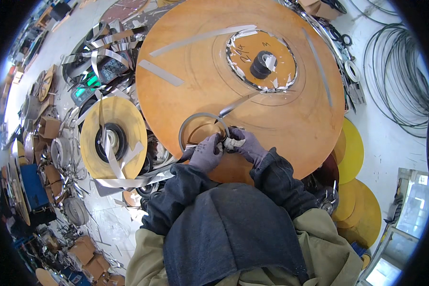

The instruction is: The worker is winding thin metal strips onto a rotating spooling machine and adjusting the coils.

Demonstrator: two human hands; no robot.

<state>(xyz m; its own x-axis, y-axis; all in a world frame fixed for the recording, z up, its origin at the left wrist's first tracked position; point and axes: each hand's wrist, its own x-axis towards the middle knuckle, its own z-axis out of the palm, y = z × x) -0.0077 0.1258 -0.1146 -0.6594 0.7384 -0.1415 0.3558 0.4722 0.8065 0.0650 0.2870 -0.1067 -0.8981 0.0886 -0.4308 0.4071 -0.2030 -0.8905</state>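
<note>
Both my hands wear grey gloves and meet at the near side of a thin metal ring coil (195,116), over a large orange-brown round disc (291,128). My left hand (207,152) is closed on the coil's near right edge, its thumb and fingers pinched together. Right beside it, my right hand (249,144) is closed too, with a whitish crumpled patch at its fingertips; whether that is glove or scrap I cannot tell. A shiny metal strip (236,103) slants from the coil toward the disc's hub. At that hub stands a black cylinder (263,65) on a smaller round plate.
Silvery strips (161,73) lie on the disc. At left are a yellow reel (131,114) with a black core, a control box (76,98) with green displays, and tangled strip scrap. Yellow discs (352,152) and a wire coil (374,81) lie on the right.
</note>
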